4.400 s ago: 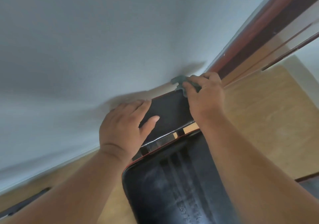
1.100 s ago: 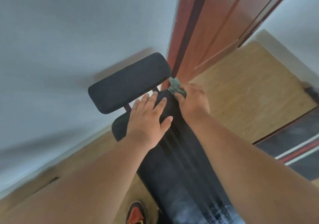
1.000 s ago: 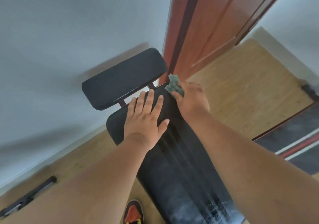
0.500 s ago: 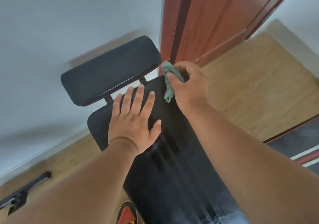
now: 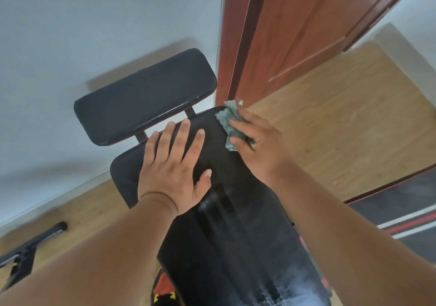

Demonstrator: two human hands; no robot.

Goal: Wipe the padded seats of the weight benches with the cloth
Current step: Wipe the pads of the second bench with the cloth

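Note:
A black padded weight bench runs away from me, with a long back pad (image 5: pixel 236 223) and a smaller pad (image 5: pixel 146 98) beyond it. My left hand (image 5: pixel 174 169) lies flat on the far end of the long pad, fingers spread. My right hand (image 5: pixel 262 147) holds a crumpled grey-green cloth (image 5: pixel 227 119) between thumb and fingers and presses it on the pad's far right corner. Pale streaks show on the near part of the pad.
A grey wall (image 5: pixel 94 22) stands just behind the bench, and a red-brown door (image 5: pixel 295 34) to its right. The floor is wood. A black metal bar (image 5: pixel 35 239) lies at the left, a dark mat with stripes (image 5: pixel 401 211) at the right, and a red shoe (image 5: pixel 165 289) below.
The cloth, lifted off the pad half a second ago, is now pressed on the pad's far right corner. My left hand has stayed flat on the long pad after leaving the smaller one.

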